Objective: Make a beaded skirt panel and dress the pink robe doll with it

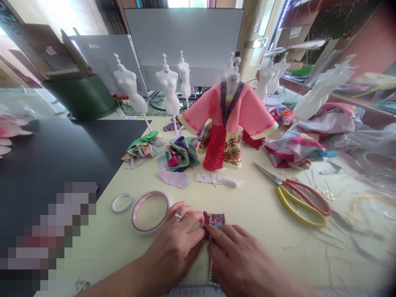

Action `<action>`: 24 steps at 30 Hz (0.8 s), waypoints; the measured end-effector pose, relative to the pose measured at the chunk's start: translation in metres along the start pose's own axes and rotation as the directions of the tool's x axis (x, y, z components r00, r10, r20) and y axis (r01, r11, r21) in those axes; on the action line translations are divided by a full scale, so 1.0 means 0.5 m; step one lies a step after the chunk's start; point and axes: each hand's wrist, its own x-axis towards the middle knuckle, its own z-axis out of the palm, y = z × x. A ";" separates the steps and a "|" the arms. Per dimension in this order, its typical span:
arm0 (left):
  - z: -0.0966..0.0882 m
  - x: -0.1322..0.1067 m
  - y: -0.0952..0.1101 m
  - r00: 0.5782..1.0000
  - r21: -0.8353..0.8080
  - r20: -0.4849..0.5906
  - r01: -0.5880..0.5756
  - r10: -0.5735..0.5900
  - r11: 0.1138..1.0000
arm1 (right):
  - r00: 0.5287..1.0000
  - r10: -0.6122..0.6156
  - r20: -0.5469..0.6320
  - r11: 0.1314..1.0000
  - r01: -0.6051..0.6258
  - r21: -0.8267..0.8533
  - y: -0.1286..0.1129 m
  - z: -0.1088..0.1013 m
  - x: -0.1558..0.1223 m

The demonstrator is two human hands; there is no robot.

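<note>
A small piece of red and blue patterned fabric (219,219) lies on the pale table in front of me, with white bead trim (210,264) running down it. My left hand (182,231), wearing a ring, pinches the fabric's left edge beside the trim. From the other side, my right hand (235,251) covers much of the lower fabric, its fingertips closed down on the cloth and trim. What lies under both sets of fingertips is hidden. Just left of my left hand is a large roll of tape (135,214), with a smaller tape ring (113,205) farther left.
Scissors (281,181) with red and yellow handles lie at right, near loose threads. Behind my hands are a lilac fabric scrap (173,179), a white strip (218,179) and a small pink robe (247,107) on a stand. White mini mannequins (168,84) and fabric bundles (182,154) stand around it.
</note>
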 end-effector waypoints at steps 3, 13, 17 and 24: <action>-0.002 0.002 0.003 1.000 0.027 -0.004 -0.017 0.017 0.999 | 0.999 0.007 -0.036 0.999 -0.005 0.042 0.002 -0.014 0.000; -0.006 0.005 0.011 0.999 0.080 -0.001 -0.047 0.047 0.996 | 0.995 0.097 0.013 0.995 -0.097 0.030 0.006 -0.031 -0.002; -0.001 -0.001 0.009 0.999 0.089 -0.006 -0.040 0.040 0.995 | 0.996 0.094 0.010 0.995 -0.094 0.027 0.006 -0.030 -0.001; 0.002 0.000 0.007 0.999 0.085 0.003 -0.041 0.041 0.995 | 0.995 0.091 0.027 0.995 -0.092 0.034 0.007 -0.029 -0.002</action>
